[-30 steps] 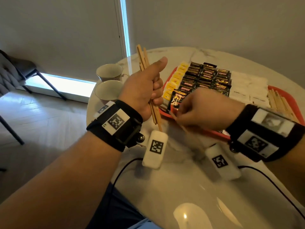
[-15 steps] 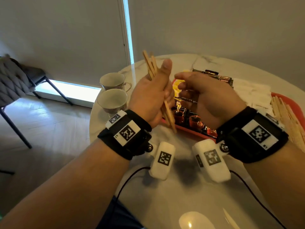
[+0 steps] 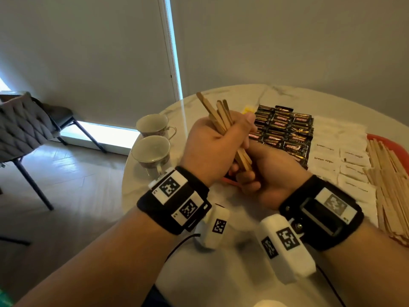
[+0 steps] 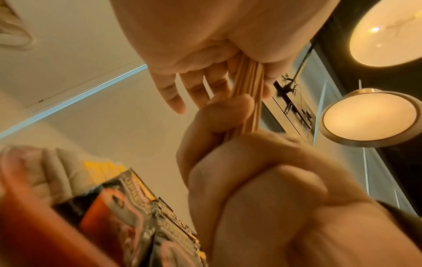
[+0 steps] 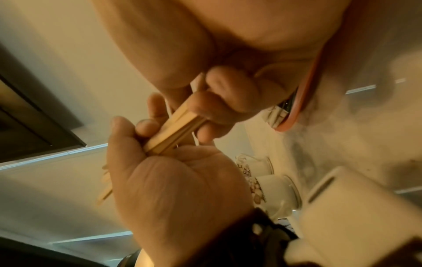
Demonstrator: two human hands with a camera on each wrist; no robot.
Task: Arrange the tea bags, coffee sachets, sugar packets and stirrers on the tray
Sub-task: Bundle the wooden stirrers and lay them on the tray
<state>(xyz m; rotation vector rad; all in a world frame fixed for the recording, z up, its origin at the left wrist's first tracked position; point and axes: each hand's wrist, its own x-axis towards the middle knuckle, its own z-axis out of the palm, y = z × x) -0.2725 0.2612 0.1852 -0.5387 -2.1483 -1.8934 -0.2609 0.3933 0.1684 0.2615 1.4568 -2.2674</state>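
1. A bundle of stirrers (image 3: pixel 223 120) is being gripped in the left hand (image 3: pixel 212 147).
2. Its lower end, free a second ago, is now being pinched by the right hand (image 3: pixel 272 173).
3. The bundle is probably being squared for the tray (image 3: pixel 386 141), just beyond the hands.

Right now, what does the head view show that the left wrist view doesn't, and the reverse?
Head only: two cups, white sugar packets, the stirrer pile on the tray's right, and a chair.
Left wrist only: two round ceiling lamps and the undersides of the fingers.
Both: the left hand and right hand gripping one bundle of stirrers, plus the coffee sachets.
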